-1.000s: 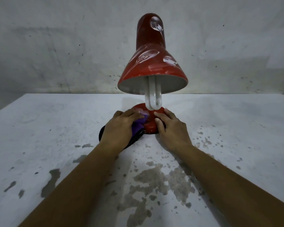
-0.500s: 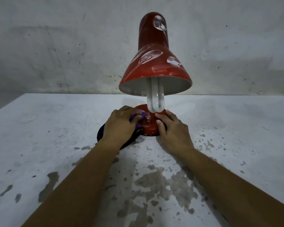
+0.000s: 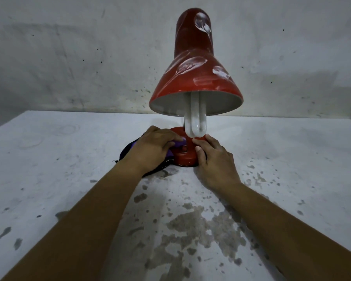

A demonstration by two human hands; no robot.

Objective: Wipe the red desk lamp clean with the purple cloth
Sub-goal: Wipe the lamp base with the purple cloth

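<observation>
Head view looks down on the red desk lamp (image 3: pixel 195 78), which stands upright on a worn white table (image 3: pixel 49 179) near its far edge, in front of a stained grey wall (image 3: pixel 69 57). The lamp's shade tilts toward the viewer, a white U-shaped bulb (image 3: pixel 198 120) hanging out of it just above the lamp's round red base (image 3: pixel 185 154). The purple cloth (image 3: pixel 177 144) is bunched against the left side of that base, with a darker part of it trailing onto the table left of the lamp. The left hand (image 3: pixel 152 149) lies over the cloth with its fingers curled round it and presses it to the base — judging by the grip, this is the wiping hand, working the foot of the lamp. The right hand (image 3: pixel 215 159) rests on the right side of the base, fingers fairly straight and lightly spread, thumb on the front — probably there to stop the light lamp sliding or turning under the rubbing. Whitish smears show on the shade, so the upper part likely remains to be cleaned.
</observation>
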